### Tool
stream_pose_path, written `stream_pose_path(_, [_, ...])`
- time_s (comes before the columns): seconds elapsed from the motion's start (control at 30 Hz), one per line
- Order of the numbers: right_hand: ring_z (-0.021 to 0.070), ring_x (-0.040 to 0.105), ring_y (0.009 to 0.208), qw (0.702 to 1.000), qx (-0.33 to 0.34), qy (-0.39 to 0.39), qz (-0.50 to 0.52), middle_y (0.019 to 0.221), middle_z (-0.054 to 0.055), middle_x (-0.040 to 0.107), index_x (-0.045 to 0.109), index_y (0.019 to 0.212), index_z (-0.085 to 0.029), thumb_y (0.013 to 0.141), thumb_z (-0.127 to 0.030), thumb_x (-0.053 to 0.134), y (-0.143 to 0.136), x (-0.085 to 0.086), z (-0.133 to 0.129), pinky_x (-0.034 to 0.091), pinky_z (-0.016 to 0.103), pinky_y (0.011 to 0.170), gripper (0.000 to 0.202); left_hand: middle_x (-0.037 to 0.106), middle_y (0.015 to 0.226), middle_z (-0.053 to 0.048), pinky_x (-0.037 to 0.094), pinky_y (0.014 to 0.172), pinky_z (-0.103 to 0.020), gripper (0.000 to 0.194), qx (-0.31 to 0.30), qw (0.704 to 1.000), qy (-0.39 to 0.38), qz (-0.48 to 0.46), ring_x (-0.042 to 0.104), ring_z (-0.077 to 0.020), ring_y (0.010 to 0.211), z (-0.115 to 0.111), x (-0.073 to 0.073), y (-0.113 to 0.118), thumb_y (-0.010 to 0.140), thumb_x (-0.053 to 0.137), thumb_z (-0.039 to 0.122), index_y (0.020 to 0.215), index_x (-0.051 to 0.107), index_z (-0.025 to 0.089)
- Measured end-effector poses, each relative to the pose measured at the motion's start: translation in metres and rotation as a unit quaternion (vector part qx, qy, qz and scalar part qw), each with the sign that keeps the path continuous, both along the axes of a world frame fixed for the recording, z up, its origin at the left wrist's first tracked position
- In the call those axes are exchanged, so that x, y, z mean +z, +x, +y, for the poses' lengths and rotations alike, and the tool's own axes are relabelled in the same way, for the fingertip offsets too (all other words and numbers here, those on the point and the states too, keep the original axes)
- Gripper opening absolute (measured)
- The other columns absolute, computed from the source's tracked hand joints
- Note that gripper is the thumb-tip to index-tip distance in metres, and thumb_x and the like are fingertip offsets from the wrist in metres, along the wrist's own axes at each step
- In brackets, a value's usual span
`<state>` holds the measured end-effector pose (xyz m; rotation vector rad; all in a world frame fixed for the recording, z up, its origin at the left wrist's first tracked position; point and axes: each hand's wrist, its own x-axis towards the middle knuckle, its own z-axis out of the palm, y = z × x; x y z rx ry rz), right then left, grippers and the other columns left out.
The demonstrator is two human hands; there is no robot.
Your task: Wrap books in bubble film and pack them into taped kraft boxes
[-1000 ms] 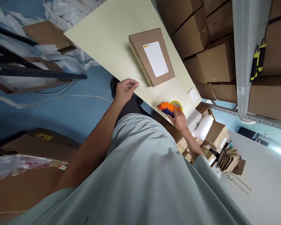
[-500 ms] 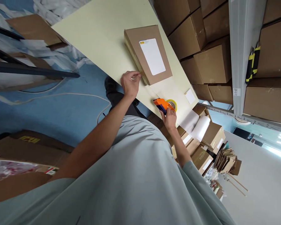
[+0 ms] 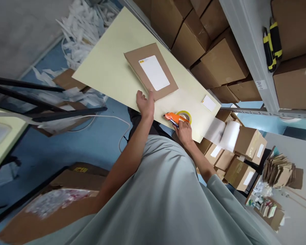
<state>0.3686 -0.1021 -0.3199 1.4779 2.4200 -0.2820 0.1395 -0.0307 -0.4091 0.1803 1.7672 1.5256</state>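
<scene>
A flat brown cardboard box (image 3: pixel 162 75) with a large white label lies on the pale yellow table (image 3: pixel 109 61). My left hand (image 3: pixel 146 104) is at the box's near corner, thumb against its edge and fingers apart and partly curled. Whether it grips the box is not plain, but nothing else shows in it. To the right, my right hand (image 3: pixel 184 132) is closed on the orange tape dispenser (image 3: pixel 173 118), which bears a roll of clear yellowish tape. The dispenser is over the table's near edge area, apart from the box.
A small white label sheet (image 3: pixel 208 103) lies at the table's right end. Shelves with cardboard boxes (image 3: pixel 223 63) line the far side, with yellow-black cutters (image 3: pixel 269 51) on the post. A white roll (image 3: pixel 230 135) and more boxes stand right; an open carton (image 3: pixel 66 190) lies lower left.
The view has shifted. My left hand has gone from a pinch beside the box to a more open pose at its corner. The box has turned slightly; the dispenser is now more level.
</scene>
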Motion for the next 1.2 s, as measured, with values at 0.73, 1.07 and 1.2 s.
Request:
stream_pose_path(0.73, [0.0359, 0.068, 0.104, 0.997, 0.060, 0.011, -0.056, 0.109, 0.024, 0.078, 0.064, 0.121, -0.008, 0.117, -0.039, 0.050, 0.117, 0.027, 0.128, 0.048, 0.049, 0.107, 0.034, 0.069, 0.147, -0.018, 0.047, 0.128, -0.042, 0.062, -0.183, 0.979, -0.014, 0.092, 0.064, -0.0285, 0.145, 0.002, -0.003, -0.002, 0.096, 0.073, 0.052, 0.148, 0.057, 0.020])
stream_pose_path(1.07, [0.0334, 0.069, 0.119, 0.982, 0.188, 0.012, 0.008, 0.122, 0.022, 0.078, 0.063, 0.136, -0.003, 0.116, -0.025, 0.042, 0.034, -0.012, 0.240, 0.038, 0.060, 0.126, 0.036, 0.076, 0.136, -0.016, 0.053, 0.124, -0.052, 0.062, -0.310, 0.946, -0.034, 0.088, 0.071, -0.0319, 0.132, 0.009, 0.009, -0.049, 0.084, 0.081, 0.047, 0.137, 0.066, 0.019])
stream_pose_path(1.2, [0.0316, 0.071, 0.115, 0.973, 0.231, 0.004, 0.022, 0.119, 0.020, 0.080, 0.064, 0.136, -0.004, 0.113, -0.012, 0.035, 0.011, -0.006, 0.213, 0.038, 0.061, 0.127, 0.038, 0.077, 0.134, -0.012, 0.053, 0.123, -0.058, 0.064, -0.409, 0.907, -0.049, 0.089, 0.071, -0.0343, 0.130, 0.025, 0.028, -0.095, 0.075, 0.084, 0.037, 0.136, 0.070, 0.021])
